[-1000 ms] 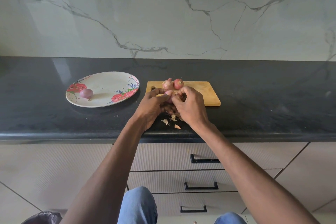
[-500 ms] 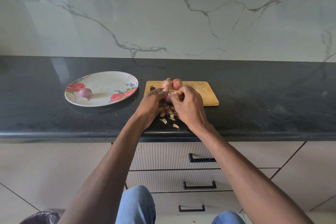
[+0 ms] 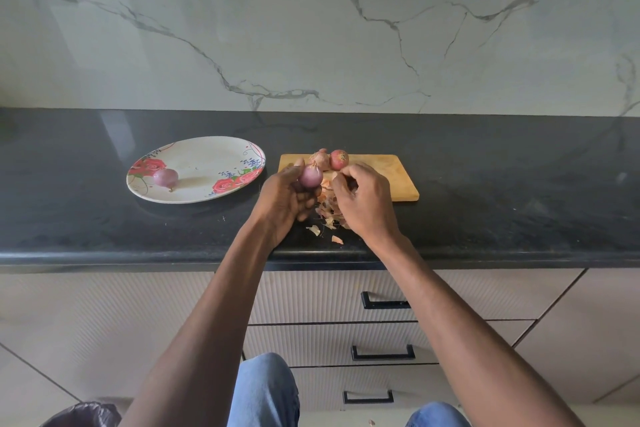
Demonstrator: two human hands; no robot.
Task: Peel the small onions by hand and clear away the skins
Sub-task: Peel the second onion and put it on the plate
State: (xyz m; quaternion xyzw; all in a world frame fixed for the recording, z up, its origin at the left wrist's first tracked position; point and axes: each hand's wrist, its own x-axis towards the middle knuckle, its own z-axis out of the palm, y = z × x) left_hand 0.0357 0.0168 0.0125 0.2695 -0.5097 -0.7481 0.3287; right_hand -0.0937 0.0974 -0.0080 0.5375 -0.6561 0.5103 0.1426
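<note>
Held up in the left hand (image 3: pixel 282 199), a small peeled onion (image 3: pixel 310 176), smooth and purple-pink, pinched between thumb and curled fingers just above the near left corner of the wooden cutting board (image 3: pixel 398 177); long axis roughly upright, wispy tip pointing up and slightly away. No brand, label or legible writing anywhere. Just beside it, the right hand (image 3: pixel 367 199), fingers curled, apparently pinching a scrap of papery skin, though hard to make out for certain. Half a second earlier both hands pressed together around the onion; now drawn apart, onion bared and in plain sight. Below and between the hands, a heap of loose skins (image 3: pixel 329 213) on the black countertop (image 3: pixel 519 204), with a few stray flakes nearer the counter edge. On the board behind, two unpeeled onions (image 3: pixel 329 159) touching each other, unmoved. To the left, well apart from the board, a floral plate (image 3: pixel 207 149) carrying one peeled onion (image 3: pixel 165 178), tip pointing toward the near edge, same as before. Behind everything, a marble-veined wall (image 3: pixel 346 28); below the counter, drawers with black handles (image 3: pixel 382 352).
</note>
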